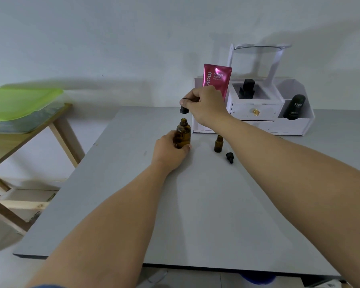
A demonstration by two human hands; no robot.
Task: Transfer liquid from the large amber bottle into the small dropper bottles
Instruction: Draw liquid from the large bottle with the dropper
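Note:
The large amber bottle [183, 134] stands upright and uncapped on the grey table [175, 204]. My left hand [170, 151] grips its lower body. Just above the bottle's open neck, my right hand [204, 104] pinches a black dropper cap [184, 109]. A small amber dropper bottle [218, 144] stands open to the right. Its black dropper cap [230, 157] lies on the table beside it.
A white organiser [256, 113] stands at the back of the table, holding a pink tube [216, 80], a black bottle [246, 89] and a dark container [295, 108]. A wooden side table [29, 134] with a green lid [19, 102] stands to the left.

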